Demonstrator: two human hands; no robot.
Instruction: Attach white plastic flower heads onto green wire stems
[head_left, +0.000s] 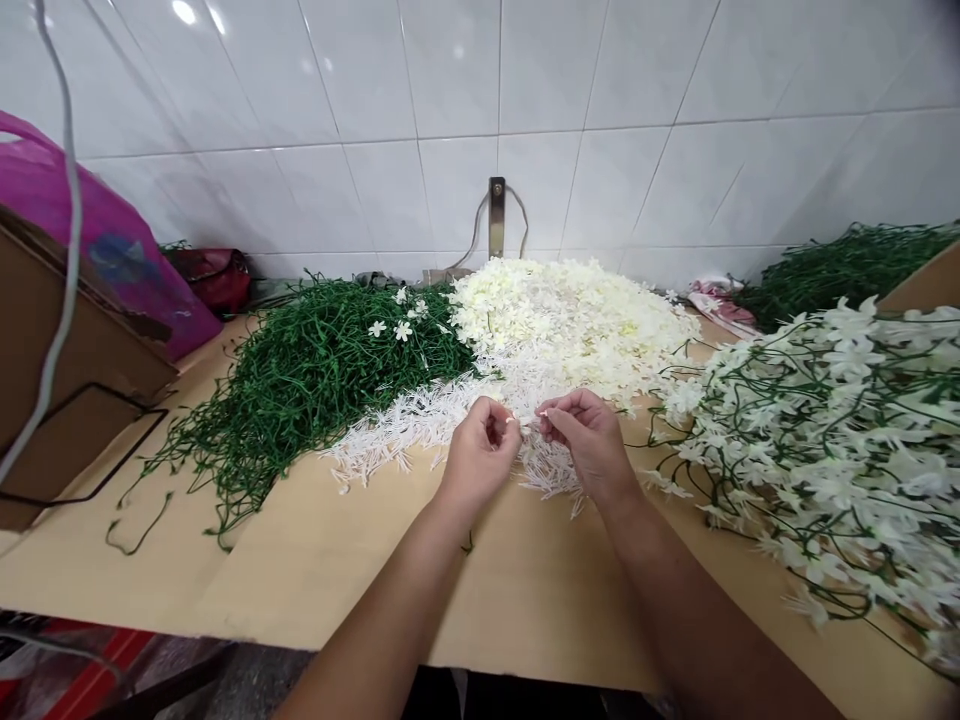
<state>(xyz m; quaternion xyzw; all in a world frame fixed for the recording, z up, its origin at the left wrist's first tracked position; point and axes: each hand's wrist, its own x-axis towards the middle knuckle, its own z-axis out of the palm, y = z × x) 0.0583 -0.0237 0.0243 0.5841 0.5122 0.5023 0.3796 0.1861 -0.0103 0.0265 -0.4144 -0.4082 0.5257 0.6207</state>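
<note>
My left hand [484, 445] is closed in a pinch, with a small white artificial-flower part just showing at its fingertips. Facing it a short gap away, my right hand [592, 440] also pinches a small white flower part between thumb and forefinger. Which part each one is, I cannot tell. Both hands are over a pile of thin white stamen-like pieces [401, 425]. Behind them rises a heap of cream-white artificial blossoms [577, 315]. To the left lies a mound of green plastic stems [337, 360], with a few white blossoms [403, 330] on top.
Stems bearing white flowers [847, 440] are piled at the right, with more green stems [862, 265] behind. Cardboard [330, 560] covers the table. A cardboard box [67, 340] and a pink bag [142, 250] stand left, near a hanging grey cable [71, 180]. A tiled wall [360, 80] bounds the back.
</note>
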